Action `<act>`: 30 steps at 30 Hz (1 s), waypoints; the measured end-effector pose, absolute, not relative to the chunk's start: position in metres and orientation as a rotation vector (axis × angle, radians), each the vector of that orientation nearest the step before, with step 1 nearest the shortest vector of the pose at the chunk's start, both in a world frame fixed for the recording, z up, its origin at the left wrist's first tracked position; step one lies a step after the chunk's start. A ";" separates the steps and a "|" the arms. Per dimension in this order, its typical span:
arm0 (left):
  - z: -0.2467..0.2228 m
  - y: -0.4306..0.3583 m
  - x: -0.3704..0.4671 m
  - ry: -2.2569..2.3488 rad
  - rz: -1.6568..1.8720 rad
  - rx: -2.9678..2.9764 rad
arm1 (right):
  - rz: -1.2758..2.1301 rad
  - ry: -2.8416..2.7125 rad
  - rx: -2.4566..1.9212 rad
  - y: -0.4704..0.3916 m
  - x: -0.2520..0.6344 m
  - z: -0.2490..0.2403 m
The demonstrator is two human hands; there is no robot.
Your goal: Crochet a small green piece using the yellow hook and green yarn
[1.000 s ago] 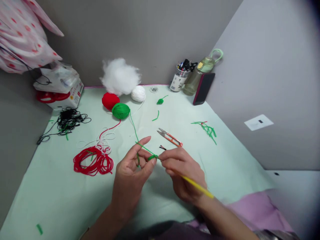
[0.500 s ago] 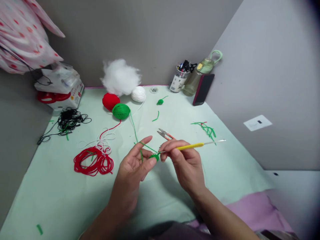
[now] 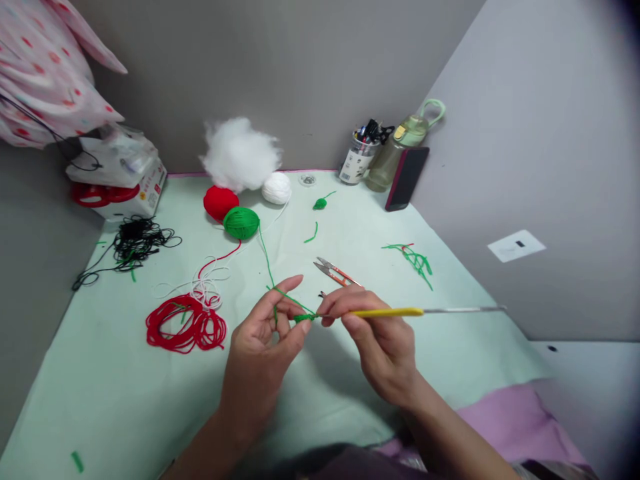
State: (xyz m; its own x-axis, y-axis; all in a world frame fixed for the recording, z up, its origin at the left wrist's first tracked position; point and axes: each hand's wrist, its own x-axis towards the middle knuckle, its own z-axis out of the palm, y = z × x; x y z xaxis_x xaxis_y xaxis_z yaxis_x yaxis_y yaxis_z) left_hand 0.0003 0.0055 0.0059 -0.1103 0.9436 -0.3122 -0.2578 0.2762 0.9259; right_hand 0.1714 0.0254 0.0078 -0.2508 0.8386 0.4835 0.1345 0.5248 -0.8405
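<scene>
Pinched between the thumb and fingers of my left hand [image 3: 267, 333] is a small green crochet piece [image 3: 304, 319]. Green yarn [image 3: 267, 257] runs from a green yarn ball [image 3: 241, 223] over my raised left index finger to the piece. My right hand [image 3: 377, 337] is closed around the yellow handle of a crochet hook [image 3: 387, 313]. The hook's thin tip meets the green piece at its right edge, and its other metal end points right. Just beyond my right fingers lie thread snips [image 3: 336, 270] with orange handles, partly covered by the hand.
Behind are a red yarn ball [image 3: 220, 203], white yarn ball [image 3: 276, 189] and fluffy stuffing [image 3: 241, 155]. Red yarn coils [image 3: 173, 323] and tangled black yarn [image 3: 135, 243] lie left. A pen cup [image 3: 355, 163], bottle [image 3: 387, 163] and phone [image 3: 407, 179] stand back right. Green scraps [image 3: 415, 260] lie right.
The hook has swung from an upward slant to nearly level, its free end reaching farther right. My right hand has turned and shifted slightly right; the green piece now looks flatter.
</scene>
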 end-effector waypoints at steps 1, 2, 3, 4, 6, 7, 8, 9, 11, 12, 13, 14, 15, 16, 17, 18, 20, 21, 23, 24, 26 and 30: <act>0.007 0.005 0.001 1.307 1.194 0.761 | 0.745 -1.795 -0.820 0.024 0.172 0.008; 0.008 0.004 0.002 1.335 1.195 0.774 | 0.649 -1.870 -0.817 0.023 0.172 0.007; 0.009 0.004 0.002 1.337 1.198 0.768 | 0.547 -1.936 -0.824 0.022 0.171 0.005; 0.010 0.004 0.003 1.309 1.205 0.738 | 0.444 -1.987 -0.827 0.020 0.170 0.003; 0.010 0.006 0.002 1.177 1.193 0.610 | 0.285 -2.019 -0.830 0.017 0.167 -0.003; 0.010 0.007 0.002 1.089 1.160 0.530 | 0.256 -2.007 -0.825 0.016 0.166 -0.006; 0.010 0.008 0.000 1.008 1.121 0.454 | 0.244 -1.989 -0.816 0.016 0.164 -0.008; 0.010 0.010 -0.001 0.947 1.083 0.394 | 0.275 -1.952 -0.810 0.016 0.163 -0.008; 0.009 0.012 -0.003 0.895 1.054 0.344 | 0.425 -1.829 -0.829 0.018 0.162 -0.006; 0.009 0.012 -0.004 0.894 1.074 0.351 | 0.554 -1.728 -0.836 0.020 0.162 -0.004; 0.009 0.013 -0.005 0.903 1.105 0.371 | 0.695 -1.611 -0.829 0.022 0.162 -0.003; 0.010 0.013 -0.006 0.913 1.131 0.393 | 0.830 -1.494 -0.811 0.024 0.161 -0.001; 0.010 0.013 -0.007 0.924 1.153 0.411 | 0.939 -1.400 -0.794 0.025 0.161 -0.001; 0.010 0.013 -0.007 0.935 1.170 0.422 | 1.000 -1.346 -0.778 0.027 0.161 -0.001; 0.010 0.013 -0.008 0.945 1.182 0.429 | 1.034 -1.322 -0.770 0.027 0.161 -0.001; 0.009 0.014 -0.009 0.958 1.193 0.432 | 1.046 -1.317 -0.772 0.027 0.161 -0.002; 0.009 0.015 -0.010 0.981 1.206 0.446 | 1.043 -1.312 -0.785 0.026 0.163 -0.003; 0.009 0.016 -0.010 0.993 1.214 0.459 | 1.045 -1.299 -0.788 0.025 0.163 -0.003; 0.009 0.017 -0.010 1.015 1.239 0.488 | 1.084 -1.259 -0.792 0.023 0.164 -0.001; 0.009 0.016 -0.009 1.021 1.243 0.502 | 1.121 -1.243 -0.792 0.023 0.164 0.000; 0.008 0.015 -0.007 1.009 1.221 0.529 | 1.183 -1.237 -0.790 0.023 0.163 0.003; 0.006 0.011 0.000 0.930 1.145 0.547 | 1.083 -1.339 -0.821 0.026 0.157 0.005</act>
